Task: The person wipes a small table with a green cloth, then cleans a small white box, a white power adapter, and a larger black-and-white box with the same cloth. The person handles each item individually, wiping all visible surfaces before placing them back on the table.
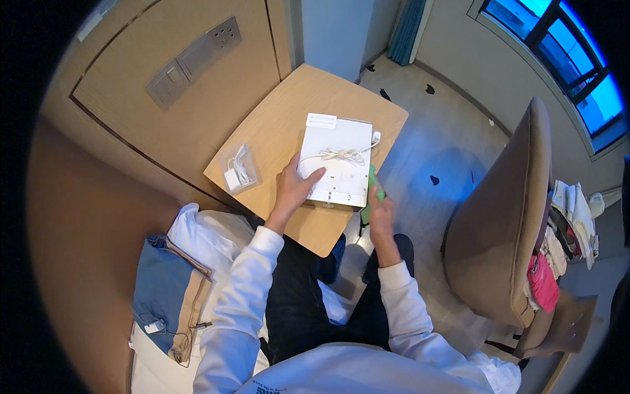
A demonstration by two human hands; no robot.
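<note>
A flat white plastic device (334,182) lies on the wooden table (275,143), its long side running away from me. A bundled white cable (344,155) rests across its top and ends at a white plug (376,138) by the right edge. My left hand (295,184) grips the device's left side, thumb on top and fingers against or under the edge. Beside the right edge, my right hand (382,216) is closed around a green handheld object (366,214) with a dark, thin lower end. Its exact kind is unclear, as my fingers cover part of it.
A clear plastic box (238,170) with a white adapter and cable sits at the table's left. Wall sockets (224,34) are behind. Right stands a brown chair (492,226) with piled clothes (544,276). Dark scraps (434,180) dot the floor; a blue cloth (165,290) lies left.
</note>
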